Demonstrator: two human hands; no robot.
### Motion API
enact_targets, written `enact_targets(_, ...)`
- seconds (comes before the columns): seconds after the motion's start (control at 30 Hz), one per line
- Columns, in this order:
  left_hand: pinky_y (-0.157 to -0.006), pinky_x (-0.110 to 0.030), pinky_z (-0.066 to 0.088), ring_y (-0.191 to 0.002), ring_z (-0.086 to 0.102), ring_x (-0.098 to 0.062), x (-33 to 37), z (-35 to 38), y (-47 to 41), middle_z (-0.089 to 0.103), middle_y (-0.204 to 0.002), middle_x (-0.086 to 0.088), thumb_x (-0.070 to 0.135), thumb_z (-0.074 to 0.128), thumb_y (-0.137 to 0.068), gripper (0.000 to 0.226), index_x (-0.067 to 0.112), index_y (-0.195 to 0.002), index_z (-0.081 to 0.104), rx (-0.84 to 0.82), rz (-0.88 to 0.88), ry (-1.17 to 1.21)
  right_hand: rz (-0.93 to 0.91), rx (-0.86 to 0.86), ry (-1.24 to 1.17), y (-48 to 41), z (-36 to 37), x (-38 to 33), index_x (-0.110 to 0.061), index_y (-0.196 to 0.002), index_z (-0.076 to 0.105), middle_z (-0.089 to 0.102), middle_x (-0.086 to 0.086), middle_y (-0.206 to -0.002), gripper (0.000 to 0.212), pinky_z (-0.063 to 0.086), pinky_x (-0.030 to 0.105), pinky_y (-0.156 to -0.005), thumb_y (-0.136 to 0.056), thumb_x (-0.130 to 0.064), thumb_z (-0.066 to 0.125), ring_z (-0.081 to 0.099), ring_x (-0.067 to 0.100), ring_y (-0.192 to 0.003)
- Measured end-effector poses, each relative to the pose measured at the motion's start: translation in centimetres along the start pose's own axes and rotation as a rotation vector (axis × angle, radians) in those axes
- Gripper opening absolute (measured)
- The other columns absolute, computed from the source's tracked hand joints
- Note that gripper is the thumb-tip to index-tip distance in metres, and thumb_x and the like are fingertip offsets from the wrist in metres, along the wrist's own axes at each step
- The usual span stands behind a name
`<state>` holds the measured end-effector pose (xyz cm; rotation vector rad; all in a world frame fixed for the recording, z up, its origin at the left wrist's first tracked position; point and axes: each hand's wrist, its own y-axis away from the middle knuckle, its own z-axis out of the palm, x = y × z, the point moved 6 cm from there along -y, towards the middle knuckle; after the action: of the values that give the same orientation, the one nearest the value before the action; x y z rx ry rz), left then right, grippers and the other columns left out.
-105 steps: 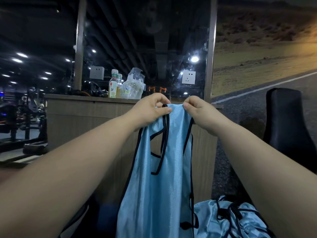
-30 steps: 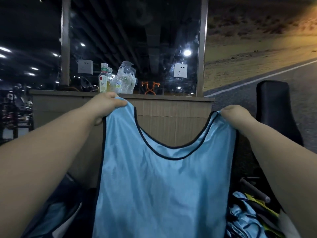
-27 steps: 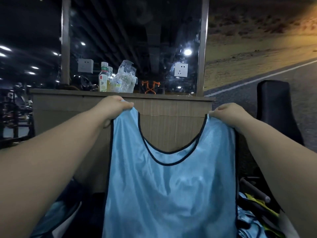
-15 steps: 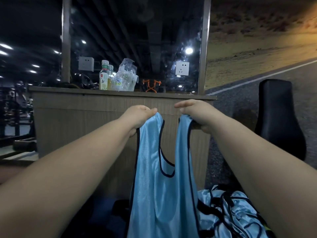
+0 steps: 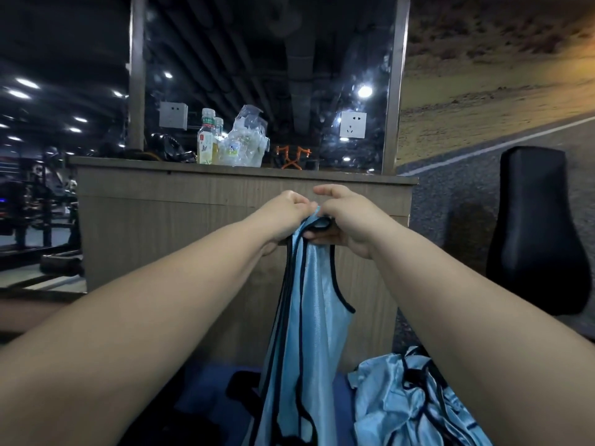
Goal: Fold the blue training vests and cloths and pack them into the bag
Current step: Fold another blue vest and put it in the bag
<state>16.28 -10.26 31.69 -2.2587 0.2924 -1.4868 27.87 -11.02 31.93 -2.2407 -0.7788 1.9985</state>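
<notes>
Both hands are raised together at mid-frame, knuckles touching. The left hand (image 5: 283, 217) pinches the gathered shoulder straps of the blue vest (image 5: 306, 333) between thumb and curled fingers. The right hand (image 5: 349, 226) holds the same straps from the right, thumb pressed beneath the black-edged loop; its forefinger is lifted clear, and the rest of its grip is hidden. The vest hangs straight down from this single hold, doubled lengthwise into a narrow strip, with the black trim of several edges lying side by side at its left. Its lower end runs out of view at the near edge. Judged by drape and sheen, the fabric is thin, very light, limp and slippery. Layers are likely to slide apart unless held at the bound trim, so the straps and bound edges are the sound places to take hold. Near right, below the right forearm, lies a crumpled heap of vests (image 5: 402, 400), unfolded. A dark blue surface (image 5: 206, 387) lies near left of the hanging vest; whether it is the bag cannot be told. Beyond stands a wooden counter (image 5: 193, 214) bearing bottles (image 5: 206, 143) and clear plastic wrapping (image 5: 246, 140). A black padded seat (image 5: 534, 226) stands far right.
</notes>
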Motion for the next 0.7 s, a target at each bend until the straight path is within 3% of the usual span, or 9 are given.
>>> enact_targets(0.07, -0.078, -0.036, 0.054, -0.090, 0.064, -0.020, 0.0, -0.3, 0.2, 0.063, -0.109, -0.008, 0.026, 0.055, -0.097, 0.029, 0.016, -0.124, 0.050, 0.000, -0.031, 0.108, -0.025, -0.056, 0.010, -0.1, 0.0, 0.0, -0.021, -0.138, 0.042, 0.066, 0.019, -0.105, 0.060, 0.059, 0.040, -0.081, -0.087, 0.011, 0.036, 0.071, 0.027, -0.075)
enact_targets(0.17, -0.060, -0.028, 0.054, -0.075, 0.065, -0.014, 0.1, -0.3, 1.0, 0.065, -0.098, -0.005, 0.022, 0.053, -0.098, 0.031, 0.016, -0.128, 0.046, -0.066, -0.056, 0.299, -0.134, -0.150, 0.226, -0.2, 0.1, -0.2, -0.025, -0.140, 0.045, 0.061, 0.017, -0.114, 0.070, 0.059, 0.038, -0.083, -0.083, 0.016, 0.048, 0.067, 0.022, -0.085)
enact_targets(0.23, -0.057, -0.027, 0.055, -0.070, 0.067, -0.013, 0.2, -0.2, 1.3, 0.066, -0.096, -0.006, 0.019, 0.051, -0.099, 0.035, 0.015, -0.133, 0.042, -0.103, -0.060, 0.385, -0.242, -0.138, 0.439, -0.1, 0.1, -0.6, -0.033, -0.131, 0.055, 0.062, 0.010, -0.115, 0.068, 0.059, 0.040, -0.084, -0.078, 0.009, 0.062, 0.065, 0.025, -0.087)
enact_targets(0.33, -0.059, -0.028, 0.054, -0.066, 0.065, -0.014, 0.0, 0.0, 1.5, 0.063, -0.102, -0.010, 0.010, 0.045, -0.097, 0.050, 0.019, -0.143, 0.030, -0.126, -0.064, 0.451, -0.344, -0.074, 0.648, 0.3, 0.4, -1.4, -0.036, -0.127, 0.058, 0.061, -0.005, -0.118, 0.058, 0.054, 0.024, -0.077, -0.079, -0.008, 0.074, 0.063, 0.021, -0.095)
enact_targets(0.5, -0.071, -0.031, 0.050, -0.076, 0.061, -0.021, -0.4, -0.4, 1.8, 0.055, -0.119, -0.021, -0.005, 0.035, -0.078, 0.078, 0.017, -0.152, 0.020, -0.122, -0.073, 0.588, -0.262, -0.157, 0.495, -0.4, 0.8, -0.8, -0.031, -0.133, 0.057, 0.064, 0.005, -0.111, 0.066, 0.053, 0.030, -0.073, -0.076, 0.001, 0.057, 0.060, 0.015, -0.085)
enact_targets(0.6, -0.073, -0.032, 0.048, -0.081, 0.063, -0.024, -0.6, -0.5, 2.1, 0.056, -0.121, -0.022, -0.011, 0.023, -0.082, 0.077, 0.016, -0.154, 0.015, -0.135, -0.089, 0.695, -0.330, -0.096, 0.741, -0.2, 0.9, -1.1, -0.035, -0.136, 0.054, 0.058, -0.012, -0.108, 0.067, 0.047, 0.024, -0.080, -0.079, 0.000, 0.062, 0.054, 0.004, -0.088)
enact_targets(0.7, -0.071, -0.032, 0.045, -0.077, 0.060, -0.021, -0.6, -0.2, 2.3, 0.061, -0.107, -0.015, -0.007, 0.024, -0.084, 0.073, 0.014, -0.154, 0.016, -0.164, -0.094, 0.726, -0.431, 0.000, 1.019, -0.1, 1.8, -1.3, -0.036, -0.128, 0.059, 0.061, -0.008, -0.114, 0.057, 0.042, 0.026, -0.086, -0.078, -0.016, 0.075, 0.055, 0.013, -0.104)
